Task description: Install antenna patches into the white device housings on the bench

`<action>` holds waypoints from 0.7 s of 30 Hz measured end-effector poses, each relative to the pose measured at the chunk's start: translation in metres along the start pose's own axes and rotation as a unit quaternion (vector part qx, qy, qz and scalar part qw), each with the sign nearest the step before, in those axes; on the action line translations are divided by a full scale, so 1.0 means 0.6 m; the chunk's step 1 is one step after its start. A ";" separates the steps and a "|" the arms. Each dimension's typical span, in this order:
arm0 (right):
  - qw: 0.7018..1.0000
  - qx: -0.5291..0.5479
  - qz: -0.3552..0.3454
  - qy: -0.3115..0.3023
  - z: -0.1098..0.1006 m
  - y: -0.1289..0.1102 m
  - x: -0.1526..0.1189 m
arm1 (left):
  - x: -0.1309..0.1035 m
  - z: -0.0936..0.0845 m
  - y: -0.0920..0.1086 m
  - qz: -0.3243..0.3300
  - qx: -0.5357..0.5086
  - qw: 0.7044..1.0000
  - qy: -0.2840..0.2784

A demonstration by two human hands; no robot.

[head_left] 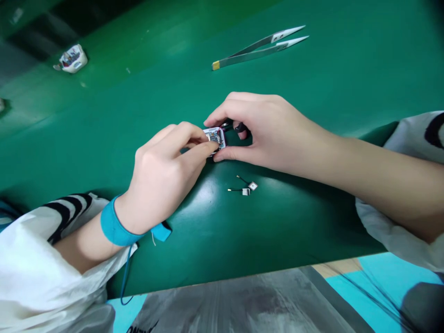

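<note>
Head view: your hands meet at a small pale-rimmed device [223, 137] with an exposed circuit board, above the tabletop [333, 88]. Your right hand [274, 124] curves in a half-open C at the device's right side, holding it with the thumb at the near edge and the forefinger at the far edge, probably so that the rim is steadied and the board's face left free. Your left hand [164, 167] comes from the left of the device, fingers bent, thumb and forefinger tips drawn close over the board; whether they pinch a part or only press, you cannot tell from here. Just right of the device a black piece [240, 127] shows by a curled right finger, its nature unclear

Nearer you than the device lie a square part with a lead [253, 186] and a second leaded part [246, 191], seemingly laid close for easy reach. Beyond the device, the tweezers [249, 52] rest with tips pointing right, perhaps parked clear of your hands. Well beyond and left of it sits a white housing [79, 60]

The tabletop is green and glossy, with a bright reflection nearer you than the device. Your blue wrist strap [116, 226], probably for grounding, trails a cord. Past the tabletop's near edge are grey fabric [243, 303] and a bright blue floor [395, 282]
</note>
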State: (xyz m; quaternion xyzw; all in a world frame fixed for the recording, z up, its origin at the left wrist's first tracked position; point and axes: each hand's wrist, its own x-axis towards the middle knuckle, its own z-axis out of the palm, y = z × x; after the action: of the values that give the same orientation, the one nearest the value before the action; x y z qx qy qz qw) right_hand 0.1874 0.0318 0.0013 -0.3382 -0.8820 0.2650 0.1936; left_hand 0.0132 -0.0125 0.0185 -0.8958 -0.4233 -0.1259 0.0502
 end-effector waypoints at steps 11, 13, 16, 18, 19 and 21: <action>0.999 0.050 0.017 0.006 -0.016 0.003 -0.010 | 0.002 -0.001 0.001 -0.017 -0.010 1.000 -0.003; 0.999 0.049 0.001 0.002 -0.018 0.006 -0.011 | 0.003 -0.001 0.002 -0.034 -0.019 0.999 -0.006; 0.999 0.032 -0.036 -0.024 -0.016 0.013 -0.010 | 0.003 0.001 0.002 -0.046 -0.029 0.998 -0.010; 0.998 0.024 -0.047 -0.042 -0.014 0.017 -0.009 | 0.003 0.001 0.002 -0.048 -0.030 0.998 -0.008; 0.997 0.021 -0.049 -0.048 -0.013 0.018 -0.009 | 0.004 0.002 0.002 -0.048 -0.030 0.998 -0.005; 0.998 0.019 -0.044 -0.051 -0.012 0.018 -0.008 | 0.005 0.002 0.002 -0.063 -0.041 0.997 -0.005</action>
State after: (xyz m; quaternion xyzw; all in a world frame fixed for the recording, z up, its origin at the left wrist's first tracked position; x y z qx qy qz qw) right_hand 0.1997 0.0376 -0.0001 -0.2814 -0.8995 0.2899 0.1664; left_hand 0.0161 -0.0111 0.0183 -0.8690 -0.4740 -0.1418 0.0036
